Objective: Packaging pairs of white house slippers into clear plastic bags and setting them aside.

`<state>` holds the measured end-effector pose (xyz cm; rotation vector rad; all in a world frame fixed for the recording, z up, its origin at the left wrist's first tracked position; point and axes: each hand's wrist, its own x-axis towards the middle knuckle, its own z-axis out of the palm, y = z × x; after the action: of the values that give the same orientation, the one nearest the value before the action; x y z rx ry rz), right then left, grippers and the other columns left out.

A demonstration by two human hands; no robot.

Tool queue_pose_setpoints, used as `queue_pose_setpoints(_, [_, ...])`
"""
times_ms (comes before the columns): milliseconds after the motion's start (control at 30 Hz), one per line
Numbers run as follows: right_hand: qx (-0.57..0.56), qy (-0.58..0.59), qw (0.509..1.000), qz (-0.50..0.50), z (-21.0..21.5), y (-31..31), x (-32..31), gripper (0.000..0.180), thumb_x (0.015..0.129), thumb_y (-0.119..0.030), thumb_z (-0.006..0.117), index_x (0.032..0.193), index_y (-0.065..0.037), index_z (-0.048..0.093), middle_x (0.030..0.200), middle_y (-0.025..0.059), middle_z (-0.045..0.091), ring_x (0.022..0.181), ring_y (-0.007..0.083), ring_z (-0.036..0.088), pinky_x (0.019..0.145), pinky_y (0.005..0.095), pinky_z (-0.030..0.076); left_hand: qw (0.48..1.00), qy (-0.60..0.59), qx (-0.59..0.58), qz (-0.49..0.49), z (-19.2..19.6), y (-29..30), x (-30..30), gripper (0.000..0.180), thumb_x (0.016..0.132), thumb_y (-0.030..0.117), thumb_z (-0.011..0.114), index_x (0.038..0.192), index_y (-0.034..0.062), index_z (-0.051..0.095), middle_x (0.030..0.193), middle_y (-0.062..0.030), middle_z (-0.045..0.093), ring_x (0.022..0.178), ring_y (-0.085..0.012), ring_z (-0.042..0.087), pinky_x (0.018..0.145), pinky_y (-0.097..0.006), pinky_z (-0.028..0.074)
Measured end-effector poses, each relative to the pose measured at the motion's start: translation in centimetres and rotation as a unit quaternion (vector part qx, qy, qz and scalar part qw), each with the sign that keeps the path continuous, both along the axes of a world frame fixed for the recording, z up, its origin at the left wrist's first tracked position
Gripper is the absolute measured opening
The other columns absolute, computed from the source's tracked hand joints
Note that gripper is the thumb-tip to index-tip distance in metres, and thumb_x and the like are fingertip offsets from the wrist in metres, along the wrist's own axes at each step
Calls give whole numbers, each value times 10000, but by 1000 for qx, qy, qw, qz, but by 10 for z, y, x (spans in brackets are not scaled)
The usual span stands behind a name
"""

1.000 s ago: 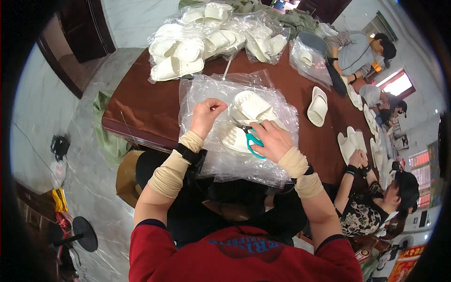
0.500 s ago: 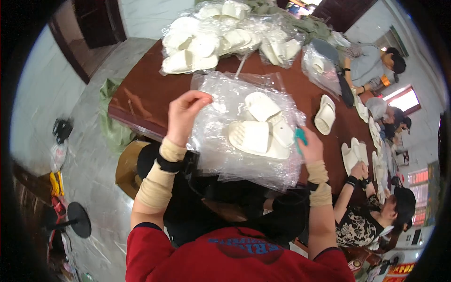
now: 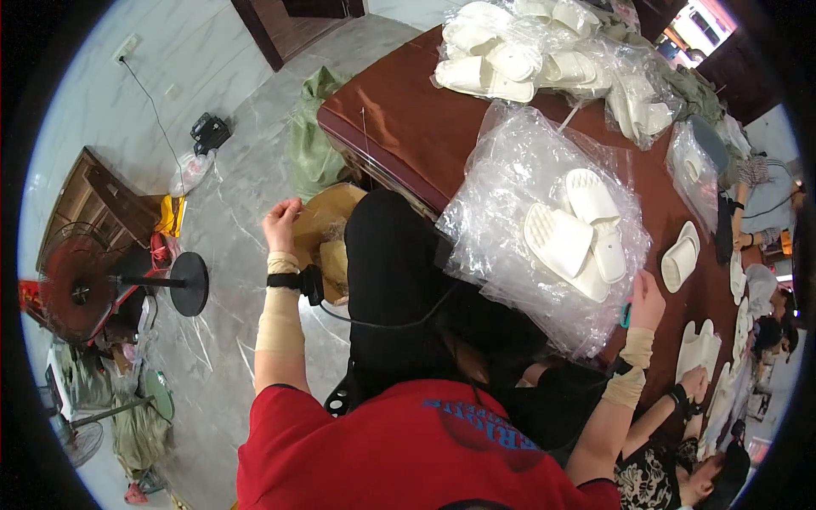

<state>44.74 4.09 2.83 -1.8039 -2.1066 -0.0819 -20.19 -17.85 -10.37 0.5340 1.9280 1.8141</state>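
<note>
A standing fan [image 3: 76, 293] with a thin wire cage and a round black base is on the smooth, grey-veined floor [image 3: 221, 263]. To its right come a tan, round-mouthed container [image 3: 344, 206] and a limp sack of pale green fabric [image 3: 316, 140]. Next is the glossy reddish-brown tabletop [image 3: 399, 89], bearing a loose stack of clear, crinkled plastic bags [image 3: 497, 183] whose near edge overhangs the table. Behind them lies a heap of white slippers in clear bags [image 3: 510, 55].

The left hand [image 3: 281, 226] is raised over the floor just beside the container, its wrist in a tan sleeve and black band. Thumb and fingertips are drawn close together; I cannot tell whether anything thin is between them. The right hand [image 3: 648, 304], low at the right edge of the stack, is curled around a teal plastic handle [image 3: 626, 316], the rest of the tool being hidden.

A pair of white slippers [image 3: 561, 241] rests on the bags, soles down, touching and slightly staggered. Each has a smooth, broad strap and a ribbed or bumpy footbed. Farther right, a single white slipper [image 3: 679, 262] lies directly on the tabletop.
</note>
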Motion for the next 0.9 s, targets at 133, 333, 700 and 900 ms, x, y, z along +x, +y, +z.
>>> queue_pose_setpoints(133, [-187, 335, 922, 52, 15, -15, -83, 259, 936, -190, 553, 1143, -54, 629, 871, 76, 686, 614, 136, 640, 529, 245, 481, 988, 12, -151, -24, -82, -36, -49, 235, 872, 151, 659, 1035, -18, 662, 889, -60, 686, 801, -126, 622, 747, -252, 480])
queue_pose_setpoints(333, [-317, 398, 854, 106, 24, -33, -117, 294, 939, -155, 546, 1215, -64, 586, 828, 58, 648, 557, 108, 618, 488, 208, 474, 956, 236, -159, -69, 16, 55, -22, 351, 873, 142, 651, 1191, 2, 599, 1135, -128, 646, 1031, -209, 604, 889, -312, 461])
queue_pose_setpoints(700, [-242, 488, 838, -20, -8, -33, -143, 403, 808, -63, 660, 1147, -88, 442, 860, 144, 623, 360, 144, 489, 316, 272, 365, 799, 279, 128, -517, 129, 244, 277, 309, 908, 205, 605, 1180, 60, 597, 1224, -136, 594, 1132, -286, 565, 966, -352, 434])
queue_pose_setpoints(900, [-359, 535, 764, 24, 70, -74, -100, 389, 879, -101, 593, 1238, -26, 464, 930, 101, 588, 559, 143, 563, 472, 273, 456, 792, 353, 98, -489, 49, 281, 313, 462, 898, 121, 543, 1350, 108, 443, 1414, -136, 426, 1253, -320, 440, 1049, -395, 354])
